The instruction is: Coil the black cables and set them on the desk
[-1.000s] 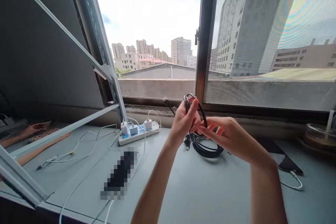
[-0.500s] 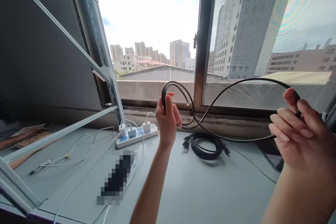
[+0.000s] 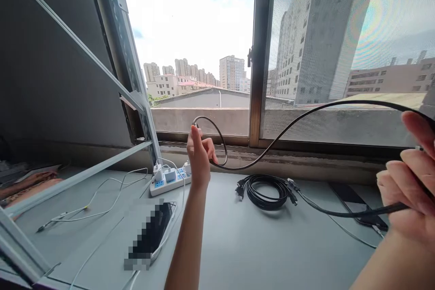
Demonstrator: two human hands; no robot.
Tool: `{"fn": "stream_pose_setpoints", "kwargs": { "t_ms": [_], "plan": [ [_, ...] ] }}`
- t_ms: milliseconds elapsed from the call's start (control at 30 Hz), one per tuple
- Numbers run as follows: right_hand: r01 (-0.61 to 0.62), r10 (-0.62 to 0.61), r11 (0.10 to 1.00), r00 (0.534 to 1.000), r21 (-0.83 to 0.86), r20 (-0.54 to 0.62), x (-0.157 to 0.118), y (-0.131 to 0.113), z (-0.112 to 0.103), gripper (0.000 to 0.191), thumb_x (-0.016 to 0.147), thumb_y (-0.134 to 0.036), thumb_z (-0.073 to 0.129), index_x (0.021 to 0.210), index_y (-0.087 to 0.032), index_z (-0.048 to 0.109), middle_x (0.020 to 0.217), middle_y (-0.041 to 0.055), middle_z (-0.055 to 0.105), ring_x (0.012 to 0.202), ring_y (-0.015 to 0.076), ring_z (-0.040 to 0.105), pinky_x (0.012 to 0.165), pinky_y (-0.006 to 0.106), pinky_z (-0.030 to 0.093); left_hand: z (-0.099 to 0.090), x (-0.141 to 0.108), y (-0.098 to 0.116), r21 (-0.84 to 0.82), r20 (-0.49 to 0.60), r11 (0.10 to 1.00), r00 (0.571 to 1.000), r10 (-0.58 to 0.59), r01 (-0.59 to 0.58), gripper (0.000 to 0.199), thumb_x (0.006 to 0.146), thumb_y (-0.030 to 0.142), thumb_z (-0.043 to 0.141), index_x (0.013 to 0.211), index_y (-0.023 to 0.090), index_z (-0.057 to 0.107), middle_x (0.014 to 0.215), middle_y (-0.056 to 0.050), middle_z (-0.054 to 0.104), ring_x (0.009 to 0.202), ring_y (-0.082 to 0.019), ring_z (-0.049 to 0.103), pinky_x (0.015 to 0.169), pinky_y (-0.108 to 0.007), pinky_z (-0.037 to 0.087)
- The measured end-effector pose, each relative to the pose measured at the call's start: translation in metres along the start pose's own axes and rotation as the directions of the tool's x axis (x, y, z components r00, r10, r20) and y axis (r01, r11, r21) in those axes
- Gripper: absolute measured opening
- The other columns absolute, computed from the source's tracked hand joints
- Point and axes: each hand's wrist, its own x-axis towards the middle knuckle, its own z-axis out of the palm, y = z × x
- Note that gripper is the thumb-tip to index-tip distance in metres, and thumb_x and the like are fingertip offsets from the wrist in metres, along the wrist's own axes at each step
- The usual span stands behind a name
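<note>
"So, what are the hands doing?"

"Nearest, the right hand (image 3: 413,181), partly cut off by the view's edge, curls its fingers round a black cable (image 3: 356,101); how its fingertips meet I can't tell. The left hand (image 3: 199,156) pinches the same cable between thumb and fingers, a small loop bowing out to its right."

"Where does the cable go between them?"

"Through the air, sagging beside the left hand, then arching up to the right one. A lower strand leaves the right hand toward a plug beside the black coil (image 3: 268,203); touching or not, I can't say."

"How is this best handled?"

"I'd judge a light left pinch and an even pull from the right, lest the loop tighten into a kink. The lower strand could snag on the coil's plugs, so it wants lifting."

"And the room?"

"Broadest over the counter (image 3: 258,253), between the forearms and nearer than the coil, which lies below and between the hands. Left of the left forearm is a phone (image 3: 163,222); just behind the left hand, a power strip (image 3: 171,186), partly hidden. Farther left slants a metal frame (image 3: 79,176), another person's arm (image 3: 30,186) behind its bar. Left of the right hand lies a dark device (image 3: 346,197). Beyond both hands, the window (image 3: 260,54) bounds the reach."
</note>
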Motion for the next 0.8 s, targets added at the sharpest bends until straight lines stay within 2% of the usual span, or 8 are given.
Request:
{"fn": "stream_pose_setpoints", "kwargs": {
  "t_ms": [100,233,300,367,433,533,667,800],
  "plan": [
    [0.007,-0.005,0.999,0.999,0.042,-0.037,-0.003,-0.002,0.013,0.029,0.092,-0.038,0.048,0.112,-0.030,0.067,0.038,-0.0071,0.008,0.031,0.0093,0.005,0.032,0.031,0.005,0.003,-0.001,0.001,-0.040,0.089,0.982,0.979,-0.181,0.185,0.041,0.088,0.061,0.038,0.077,0.022,0.037,0.035,0.011,0.028,0.026,-0.008,0.026,0.030,-0.015,0.021],
    [0.045,-0.035,0.984,0.998,0.175,-0.058,-0.001,0.000,0.021,0.028,0.092,-0.037,0.046,0.106,-0.029,0.069,0.035,-0.0085,0.011,0.028,0.0079,0.004,0.027,0.026,0.004,0.004,0.002,0.007,-0.147,0.206,0.903,0.905,-0.372,0.404,0.032,0.092,0.043,0.027,0.076,0.019,0.042,0.037,0.007,0.029,0.031,-0.009,0.029,0.035,-0.016,0.026],
    [0.087,-0.069,0.963,0.994,0.256,-0.080,0.002,0.003,0.023,0.028,0.091,-0.038,0.048,0.104,-0.027,0.069,0.034,-0.0100,0.013,0.027,0.0071,0.002,0.025,0.023,0.004,0.002,0.005,0.008,-0.150,0.249,0.867,0.867,-0.433,0.476,0.026,0.088,0.036,0.033,0.077,0.017,0.046,0.038,0.006,0.032,0.033,-0.008,0.030,0.035,-0.015,0.025],
    [0.127,-0.097,0.949,0.988,0.289,-0.117,0.004,0.006,0.024,0.029,0.094,-0.037,0.044,0.103,-0.027,0.069,0.034,-0.0103,0.016,0.027,0.0070,0.004,0.024,0.020,0.006,-0.001,0.006,0.008,-0.100,0.268,0.862,0.848,-0.458,0.497,0.019,0.082,0.034,0.047,0.078,0.016,0.046,0.043,0.003,0.042,0.035,-0.007,0.031,0.035,-0.014,0.022],
    [0.171,-0.128,0.936,0.979,0.308,-0.157,0.005,0.008,0.024,0.036,0.098,-0.032,0.035,0.099,-0.028,0.070,0.034,-0.0098,0.020,0.027,0.0072,0.006,0.024,0.019,0.008,-0.004,0.007,0.007,-0.051,0.278,0.889,0.861,-0.425,0.455,0.024,0.074,0.032,0.062,0.077,0.017,0.044,0.051,0.002,0.049,0.037,-0.005,0.031,0.034,-0.013,0.018],
    [0.216,-0.161,0.919,0.969,0.329,-0.185,0.008,0.010,0.017,0.042,0.100,-0.026,0.030,0.093,-0.031,0.070,0.035,-0.0095,0.024,0.026,0.0068,0.008,0.025,0.019,0.008,-0.009,0.008,0.007,-0.045,0.264,0.938,0.909,-0.321,0.344,0.039,0.067,0.035,0.074,0.074,0.018,0.039,0.051,0.006,0.045,0.037,-0.003,0.027,0.034,-0.012,0.015],
    [0.196,-0.155,0.945,0.973,0.261,-0.170,0.015,0.012,0.001,0.020,0.091,-0.029,0.051,0.096,-0.030,0.070,0.036,-0.0105,0.023,0.026,0.0048,0.011,0.026,0.021,0.005,-0.013,0.010,0.008,-0.072,0.174,0.979,0.969,-0.174,0.189,0.050,0.069,0.052,0.073,0.070,0.020,0.035,0.047,0.009,0.039,0.035,-0.002,0.024,0.033,-0.014,0.014],
    [0.138,-0.093,0.978,0.960,0.158,-0.265,0.019,0.010,-0.004,0.018,0.087,-0.026,0.056,0.097,-0.027,0.071,0.035,-0.0100,0.022,0.025,0.0045,0.012,0.030,0.027,0.001,-0.007,0.009,0.008,-0.086,0.072,0.996,0.997,0.007,-0.001,0.053,0.074,0.060,0.066,0.069,0.020,0.032,0.045,0.010,0.035,0.033,-0.003,0.025,0.033,-0.015,0.015]
  ]
}}
